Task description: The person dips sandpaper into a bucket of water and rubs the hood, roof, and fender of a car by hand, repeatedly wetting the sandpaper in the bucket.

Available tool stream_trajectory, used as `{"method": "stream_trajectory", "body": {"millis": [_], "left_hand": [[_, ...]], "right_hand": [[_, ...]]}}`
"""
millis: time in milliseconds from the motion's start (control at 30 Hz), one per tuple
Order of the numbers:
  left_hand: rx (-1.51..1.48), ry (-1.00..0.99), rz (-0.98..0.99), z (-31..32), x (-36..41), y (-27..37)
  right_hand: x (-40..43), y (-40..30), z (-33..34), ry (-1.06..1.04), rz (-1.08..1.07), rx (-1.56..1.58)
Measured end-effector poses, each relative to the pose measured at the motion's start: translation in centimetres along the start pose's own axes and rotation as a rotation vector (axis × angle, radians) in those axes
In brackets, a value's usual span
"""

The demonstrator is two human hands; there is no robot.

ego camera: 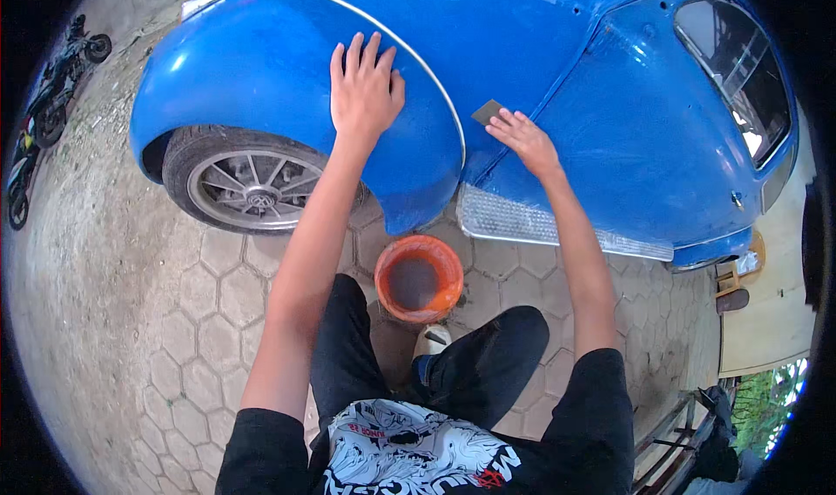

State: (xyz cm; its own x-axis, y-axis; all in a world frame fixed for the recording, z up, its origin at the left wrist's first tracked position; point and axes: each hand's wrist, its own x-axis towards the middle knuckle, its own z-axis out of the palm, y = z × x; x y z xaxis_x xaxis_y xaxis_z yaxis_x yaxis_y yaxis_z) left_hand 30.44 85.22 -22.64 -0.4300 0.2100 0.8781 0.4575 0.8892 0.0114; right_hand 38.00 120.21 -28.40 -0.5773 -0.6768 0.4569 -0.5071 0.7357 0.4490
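A blue car body fills the upper view. My left hand [367, 93] lies with fingers spread on the car's rounded blue fender [261, 70], above the wheel [261, 198] and left of the pale fender beading [434, 80]. My right hand [522, 139] is over the body panel by the door seam, its fingertips on a small dark greenish-grey sheet [487, 112], which looks like sandpaper. The sheet lies against the blue panel between beading and door. Whether my right thumb grips the sheet is hidden.
An orange bucket [450, 279] with murky liquid stands on hexagonal pavers [241, 296] between my knees and the car. A ribbed metal running board [509, 217] juts out below my right hand. Motorcycles [49, 113] stand far left; a metal frame [673, 436] is at lower right.
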Motion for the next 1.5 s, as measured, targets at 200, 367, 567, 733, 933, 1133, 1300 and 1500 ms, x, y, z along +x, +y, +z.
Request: {"method": "stream_trajectory", "body": {"millis": [200,367,567,733,933,1133,1300,1500], "left_hand": [[-0.41,0.041,0.116,0.1,0.0,-0.8],[-0.882,0.121,-0.012,-0.9,-7.1,1.5],[-1.114,-0.677,-0.582,1.8,-34.2,10.8],[-0.768,-1.35,-0.727,9.3,-48.8,12.8],[-0.919,-1.036,-1.146,12.6,-54.4,14.9],[-0.721,-1.133,-0.908,11.5,-51.4,13.7],[-0.823,-0.953,-0.847,6.4,-45.6,12.6],[-0.885,-0.722,-0.725,5.6,-41.8,11.8]], "right_hand": [[-2.3,-5.6,2.3,0.044,0.229,0.209],[-8.0,-20.6,6.6,-0.175,0.469,0.992],[-12.0,-30.0,14.3,-0.759,0.73,1.152],[-14.9,-33.6,21.7,-0.858,0.837,1.106],[-16.6,-38.9,23.7,-0.874,1.089,0.734],[-16.6,-40.1,22.6,-0.669,1.367,0.919],[-15.8,-38.5,19.1,-0.566,1.45,0.733],[-13.1,-36.5,15.8,-0.161,1.797,0.812]]}}
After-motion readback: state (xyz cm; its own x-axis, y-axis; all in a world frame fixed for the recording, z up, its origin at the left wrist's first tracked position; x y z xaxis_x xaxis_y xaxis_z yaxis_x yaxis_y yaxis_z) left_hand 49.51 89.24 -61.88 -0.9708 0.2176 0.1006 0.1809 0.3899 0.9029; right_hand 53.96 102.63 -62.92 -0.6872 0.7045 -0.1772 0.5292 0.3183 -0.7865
